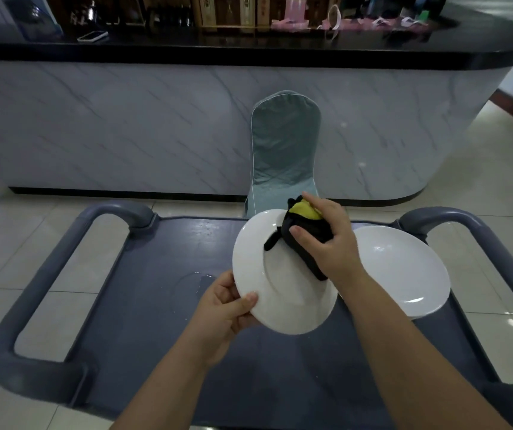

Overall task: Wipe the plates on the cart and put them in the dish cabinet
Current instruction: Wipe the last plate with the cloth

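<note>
My left hand (pixel 224 308) pinches the near left rim of the white plate (pixel 280 280), thumb on top and fingers curled under. It holds the plate up, tilted, over the middle of the cart (pixel 143 274). The black and yellow cloth (pixel 303 234) sits on the far part of that plate. My right hand (pixel 326 243) grips the cloth in a bunch and presses it down on the plate. From the cloth, the rest of the plate lies toward me and a bit to the left, so I think the next wipe has to come that way, and my right hand is the one to do it. A second plate (pixel 404 268) lies flat near the right edge of the cart. The held plate and my right arm cover its left side. I cannot see the underside of the held plate or my left fingers below it. I cannot see the dish cabinet at all.
</note>
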The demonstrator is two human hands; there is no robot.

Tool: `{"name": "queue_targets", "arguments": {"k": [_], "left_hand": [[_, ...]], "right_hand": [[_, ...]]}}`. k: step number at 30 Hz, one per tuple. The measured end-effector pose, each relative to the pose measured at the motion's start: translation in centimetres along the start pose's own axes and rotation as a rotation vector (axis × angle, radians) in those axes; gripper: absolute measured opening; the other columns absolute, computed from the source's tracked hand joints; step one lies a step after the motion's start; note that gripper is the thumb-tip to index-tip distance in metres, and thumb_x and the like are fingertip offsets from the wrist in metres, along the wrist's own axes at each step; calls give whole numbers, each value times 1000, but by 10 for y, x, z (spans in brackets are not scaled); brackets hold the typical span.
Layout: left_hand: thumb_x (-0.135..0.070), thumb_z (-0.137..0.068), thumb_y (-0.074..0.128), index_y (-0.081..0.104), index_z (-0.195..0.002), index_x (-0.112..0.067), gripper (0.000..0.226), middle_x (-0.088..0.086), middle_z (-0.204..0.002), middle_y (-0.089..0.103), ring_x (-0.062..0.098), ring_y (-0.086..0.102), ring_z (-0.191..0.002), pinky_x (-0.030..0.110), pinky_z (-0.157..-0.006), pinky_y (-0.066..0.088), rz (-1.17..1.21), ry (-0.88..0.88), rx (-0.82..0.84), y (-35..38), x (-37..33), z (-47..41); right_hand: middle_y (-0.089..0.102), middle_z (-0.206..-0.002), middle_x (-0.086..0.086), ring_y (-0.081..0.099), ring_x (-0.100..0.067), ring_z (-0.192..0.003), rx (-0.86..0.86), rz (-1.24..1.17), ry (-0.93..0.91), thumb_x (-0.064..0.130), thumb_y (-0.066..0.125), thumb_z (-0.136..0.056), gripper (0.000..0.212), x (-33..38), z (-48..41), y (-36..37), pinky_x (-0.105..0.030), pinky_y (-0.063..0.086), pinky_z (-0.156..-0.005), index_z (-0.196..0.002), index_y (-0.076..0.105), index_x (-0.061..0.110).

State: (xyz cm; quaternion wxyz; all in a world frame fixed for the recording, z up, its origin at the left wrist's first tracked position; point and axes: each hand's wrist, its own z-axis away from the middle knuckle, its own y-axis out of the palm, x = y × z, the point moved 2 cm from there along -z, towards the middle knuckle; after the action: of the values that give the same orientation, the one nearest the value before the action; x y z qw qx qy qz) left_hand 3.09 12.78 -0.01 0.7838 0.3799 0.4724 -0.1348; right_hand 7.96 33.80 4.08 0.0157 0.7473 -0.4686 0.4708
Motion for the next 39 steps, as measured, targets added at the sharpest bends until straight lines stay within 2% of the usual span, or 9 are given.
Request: {"name": "queue_targets", "arguments": {"k": [3,7,12,18,22,28,32,36,39], "left_hand": [[-3,-73,66,58,-121,-6,50,20,-113,68,35,66,-102,46,-77,60,25,12,-24,3,3,-1],[-5,-74,67,59,-120,-5,48,19,-111,69,35,67,-102,46,-78,59,-42,80,-66,-4,-7,-4],[-7,-70,69,59,-118,-11,49,11,-106,72,31,69,-96,52,-82,57,-196,80,-63,4,-4,0],[3,-78,70,61,-116,-7,41,14,-103,72,33,69,-95,49,-77,58,-136,42,-99,7,3,0],[-4,-74,71,60,-117,-8,44,16,-107,71,30,69,-94,44,-76,59,-96,-8,-77,8,9,6],[-1,-70,69,61,-111,-6,42,12,-99,73,27,71,-90,41,-71,60,-26,-7,-97,6,6,5],[2,-75,72,60,-117,-7,44,17,-108,70,30,70,-93,46,-75,60,-9,-29,-75,6,7,9],[5,-75,67,59,-115,-6,42,12,-103,72,23,72,-85,33,-62,60,230,-48,-91,1,2,8],[1,-82,54,60,-110,-10,31,8,-94,74,19,73,-76,31,-59,60,425,-75,-175,1,2,0]], "right_hand": [[55,-125,0,52,-13,-119,13,-53,31,41,73,-72,51,25,8,22,-34,41,-105,-121,62,29],[54,-127,-3,51,-21,-118,73,61,-249,34,79,-69,51,39,20,40,-31,38,-106,-116,63,22],[56,-104,23,57,-13,-102,-231,-127,153,21,83,-73,46,19,-35,18,-27,46,-97,-111,60,34],[58,-119,-5,54,-22,-110,161,29,-287,31,77,-71,45,50,18,55,-31,40,-102,-114,68,21],[53,-103,18,54,-13,-102,-118,-78,148,23,79,-71,50,15,-25,35,-37,46,-97,-115,61,39],[57,-119,-2,53,-19,-113,223,-41,-155,34,78,-71,45,42,25,52,-28,39,-103,-113,67,21],[58,-112,6,53,0,-101,90,-147,172,17,84,-71,51,10,-17,37,-8,36,-93,-113,58,32],[65,-105,14,61,2,-90,64,-195,424,16,85,-73,49,-28,-16,3,-7,46,-81,-114,63,30],[66,-111,3,61,-6,-101,-38,-160,423,20,86,-70,50,-29,21,-16,-17,48,-90,-114,64,26]]}}
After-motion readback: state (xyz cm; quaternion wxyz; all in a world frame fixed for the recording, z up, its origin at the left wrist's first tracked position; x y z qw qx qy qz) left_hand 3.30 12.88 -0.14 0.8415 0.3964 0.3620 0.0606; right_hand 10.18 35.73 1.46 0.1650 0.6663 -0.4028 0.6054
